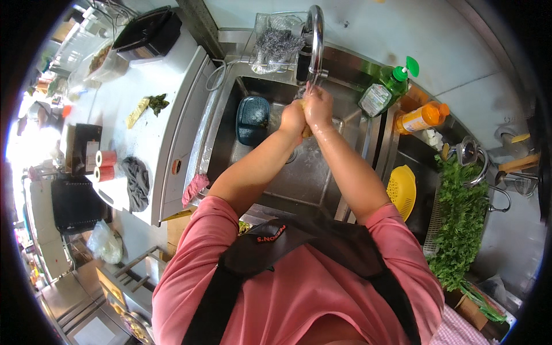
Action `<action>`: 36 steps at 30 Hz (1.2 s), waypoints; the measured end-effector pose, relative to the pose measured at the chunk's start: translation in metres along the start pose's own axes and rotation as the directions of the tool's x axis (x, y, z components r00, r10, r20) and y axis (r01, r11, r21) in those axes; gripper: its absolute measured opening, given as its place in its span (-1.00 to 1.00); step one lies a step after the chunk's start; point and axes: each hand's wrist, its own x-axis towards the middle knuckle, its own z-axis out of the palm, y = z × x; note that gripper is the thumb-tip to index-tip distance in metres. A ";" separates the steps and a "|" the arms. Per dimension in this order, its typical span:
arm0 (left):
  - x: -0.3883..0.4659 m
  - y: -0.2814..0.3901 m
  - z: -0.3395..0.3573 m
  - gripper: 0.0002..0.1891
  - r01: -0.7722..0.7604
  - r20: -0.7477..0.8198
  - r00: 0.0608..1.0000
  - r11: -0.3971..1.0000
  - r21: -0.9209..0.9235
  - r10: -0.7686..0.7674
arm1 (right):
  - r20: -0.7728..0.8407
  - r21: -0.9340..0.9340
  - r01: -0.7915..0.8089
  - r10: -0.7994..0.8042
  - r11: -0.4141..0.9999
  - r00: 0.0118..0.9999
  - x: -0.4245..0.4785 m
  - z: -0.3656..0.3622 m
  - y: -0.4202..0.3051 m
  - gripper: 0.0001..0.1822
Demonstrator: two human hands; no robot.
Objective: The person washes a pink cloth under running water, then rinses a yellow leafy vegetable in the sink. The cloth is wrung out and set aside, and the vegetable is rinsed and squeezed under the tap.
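My left hand and my right hand meet under the curved chrome faucet, over a stainless steel sink. Both are closed around a yellowish sponge or cloth, mostly hidden by the fingers. Water wets my hands and the right forearm. A dark blue divided dish rests in the sink, left of my hands. Behind the faucet's base, a wire rack holds steel wool. To the right of my hands stands a green pump bottle.
An orange bottle lies tilted on the right ledge. The second basin holds a yellow colander and leafy greens in a basket. At left, a white counter bears a grey cloth and paper rolls; a pink cloth hangs at the sink's edge.
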 end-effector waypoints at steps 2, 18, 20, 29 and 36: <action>0.012 -0.012 -0.017 -0.71 -0.275 0.062 0.960 0.885 0.376 0.272 | -0.004 0.127 -0.318 0.322 0.939 0.947 0.006 -0.004 -0.007 -0.66; 0.007 0.026 0.007 -0.62 0.185 0.558 0.827 0.908 -0.377 0.063 | 0.169 -0.336 0.615 -0.597 0.713 0.784 -0.026 -0.005 -0.028 -0.79; 0.009 0.019 0.008 -0.65 0.105 0.507 0.859 0.946 -0.307 0.069 | 0.117 -0.387 0.578 -0.583 0.719 0.804 -0.022 -0.002 -0.023 -0.77; -0.024 0.030 0.027 -0.70 0.025 -0.030 0.999 0.995 0.100 -0.022 | 0.055 -0.287 0.245 -0.239 0.926 0.969 -0.006 -0.002 -0.016 -0.62; 0.016 -0.010 -0.004 -0.75 -0.463 0.097 0.870 0.735 0.496 0.483 | -0.120 -0.008 0.076 -0.077 0.997 0.990 0.009 -0.019 0.023 -0.48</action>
